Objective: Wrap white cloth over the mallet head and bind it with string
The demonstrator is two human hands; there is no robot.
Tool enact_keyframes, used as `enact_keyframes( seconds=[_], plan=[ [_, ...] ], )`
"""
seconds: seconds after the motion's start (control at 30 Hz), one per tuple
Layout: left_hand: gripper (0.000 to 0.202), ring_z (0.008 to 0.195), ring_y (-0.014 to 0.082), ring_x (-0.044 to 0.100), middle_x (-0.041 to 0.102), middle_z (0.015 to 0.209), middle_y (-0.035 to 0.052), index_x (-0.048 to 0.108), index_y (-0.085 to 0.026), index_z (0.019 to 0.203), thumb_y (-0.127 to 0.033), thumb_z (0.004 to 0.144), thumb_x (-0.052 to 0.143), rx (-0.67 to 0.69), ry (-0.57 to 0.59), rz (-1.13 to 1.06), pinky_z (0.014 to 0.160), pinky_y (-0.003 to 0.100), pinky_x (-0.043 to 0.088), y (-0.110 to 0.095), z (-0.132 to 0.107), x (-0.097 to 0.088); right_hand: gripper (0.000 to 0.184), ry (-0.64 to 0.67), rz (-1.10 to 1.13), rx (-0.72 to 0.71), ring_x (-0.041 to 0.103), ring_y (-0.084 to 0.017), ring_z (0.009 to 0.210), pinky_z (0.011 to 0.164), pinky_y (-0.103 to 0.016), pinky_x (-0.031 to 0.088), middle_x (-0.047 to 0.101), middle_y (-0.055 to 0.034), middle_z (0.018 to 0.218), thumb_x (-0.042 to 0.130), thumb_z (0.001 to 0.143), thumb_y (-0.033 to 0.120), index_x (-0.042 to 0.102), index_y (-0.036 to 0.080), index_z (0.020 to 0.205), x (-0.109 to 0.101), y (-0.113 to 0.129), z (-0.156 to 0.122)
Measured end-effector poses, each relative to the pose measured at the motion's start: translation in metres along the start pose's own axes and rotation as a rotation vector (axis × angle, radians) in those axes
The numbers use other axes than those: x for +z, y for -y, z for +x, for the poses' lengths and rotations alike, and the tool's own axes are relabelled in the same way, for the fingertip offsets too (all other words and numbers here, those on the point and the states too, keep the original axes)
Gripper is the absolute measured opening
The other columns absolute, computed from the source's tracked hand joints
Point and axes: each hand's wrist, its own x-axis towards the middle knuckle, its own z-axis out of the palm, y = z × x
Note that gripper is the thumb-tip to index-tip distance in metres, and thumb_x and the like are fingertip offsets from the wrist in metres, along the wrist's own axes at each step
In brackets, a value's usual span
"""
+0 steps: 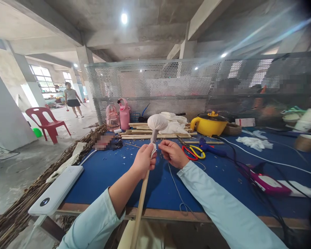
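Observation:
My left hand [144, 159] is wrapped round a pale wooden stick [141, 200], just under its top. A ball of white cloth [157, 122], gathered and bound at the neck, tops the stick, and a loose fold of the cloth shows at my thumb. Close beside the neck, my right hand [174, 152] is closed in a pinch on a thin grey cord [175, 183]. Below that hand the cord trails down over the blue tabletop to a small loop near the front edge. The exact pinch point is too small to make out.
Scissors [194, 152] and a blue glue gun [212, 148] lie right of my hands. Behind are wooden sticks [137, 131], white cloth [175, 122] and a yellow electric pot [209, 124]. A white power bank [57, 190] sits left; cables cross the right side. A person [72, 98] stands far left.

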Motion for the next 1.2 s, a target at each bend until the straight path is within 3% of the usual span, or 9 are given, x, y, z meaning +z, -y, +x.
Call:
enact_keyframes(
  seconds=[0.2,0.33,0.47,0.63,0.73,0.8,0.9,1.03,1.2],
  plan=[
    [0.029,0.033,-0.0004,0.015,0.029,0.053,-0.0079,0.038,-0.018,0.07,-0.041,0.085,0.046,-0.257,0.309,-0.297,0.029,0.01,0.01,-0.004,0.003,-0.01,0.035,0.088,0.092,0.001,0.012,-0.003,0.036,0.035,-0.02,0.006,0.026,0.0116,0.044,0.073,0.062,0.038,0.049,0.019,0.078,-0.007,0.001,-0.001],
    [0.029,0.033,0.0,0.016,0.028,0.053,-0.0066,0.047,-0.014,0.073,-0.034,0.09,0.036,-0.463,0.408,-0.405,0.028,0.01,0.013,-0.002,0.006,-0.012,0.043,0.23,0.114,0.145,0.012,-0.002,0.037,0.035,-0.019,0.005,0.035,0.0099,0.049,0.073,0.061,0.04,0.054,0.018,0.093,-0.016,-0.001,-0.003],
    [0.02,0.036,0.0028,0.032,0.04,0.055,-0.0023,0.054,-0.012,0.08,-0.027,0.085,0.043,-0.421,0.239,-0.191,0.033,0.014,0.03,0.011,0.012,-0.011,0.039,0.225,0.127,0.198,0.014,-0.001,0.036,0.035,-0.019,0.004,0.044,0.007,0.054,0.071,0.063,0.041,0.056,0.016,0.089,-0.02,-0.008,-0.002],
    [0.019,0.046,0.0104,0.051,0.055,0.059,0.0015,0.053,-0.015,0.084,-0.031,0.085,0.042,-0.259,-0.006,-0.031,0.042,0.02,0.041,0.012,0.027,-0.018,0.035,0.143,0.023,0.204,0.013,-0.003,0.036,0.034,-0.019,0.005,0.025,0.0113,0.043,0.071,0.063,0.042,0.049,0.016,0.073,-0.018,-0.014,0.004],
    [0.034,0.049,0.0151,0.056,0.059,0.061,0.0028,0.053,-0.017,0.091,-0.047,0.085,0.038,-0.248,0.029,0.076,0.042,0.023,0.041,0.004,0.035,-0.018,0.034,0.164,-0.067,0.217,0.013,-0.003,0.034,0.033,-0.02,0.005,0.024,0.0116,0.042,0.067,0.066,0.044,0.048,0.017,0.074,-0.013,-0.018,0.006],
    [0.044,0.043,0.0157,0.054,0.056,0.055,0.0025,0.055,-0.015,0.088,-0.056,0.082,0.039,-0.237,0.073,0.277,0.039,0.024,0.039,0.003,0.037,-0.013,0.032,0.171,-0.154,0.205,0.013,-0.004,0.034,0.033,-0.021,0.006,0.026,0.0111,0.042,0.062,0.068,0.045,0.047,0.018,0.073,-0.009,-0.022,0.005],
    [0.042,0.033,0.0108,0.043,0.048,0.047,-0.002,0.053,-0.016,0.078,-0.058,0.078,0.046,-0.12,-0.019,0.534,0.034,0.021,0.03,0.014,0.036,-0.008,0.029,0.159,-0.276,0.191,0.016,-0.004,0.034,0.033,-0.022,0.009,0.028,0.0091,0.043,0.056,0.071,0.044,0.045,0.018,0.065,-0.004,-0.028,0.005],
    [0.036,0.032,0.0073,0.037,0.044,0.047,-0.004,0.051,-0.017,0.07,-0.051,0.076,0.055,-0.075,-0.078,0.543,0.032,0.019,0.021,0.023,0.036,-0.021,0.025,0.122,-0.42,0.222,0.02,-0.005,0.034,0.034,-0.022,0.012,0.034,0.0067,0.043,0.051,0.077,0.04,0.051,0.017,0.067,-0.011,-0.024,0.005],
    [0.02,0.034,0.0036,0.03,0.035,0.05,-0.0084,0.042,-0.018,0.075,-0.035,0.084,0.049,-0.112,-0.202,0.445,0.035,0.017,0.019,0.002,0.05,-0.056,0.012,0.17,-0.719,0.126,0.041,-0.01,0.044,0.041,-0.023,0.025,0.053,-0.0006,0.053,0.06,0.071,0.028,0.06,0.018,0.064,-0.001,0.018,-0.031]
  ],
)
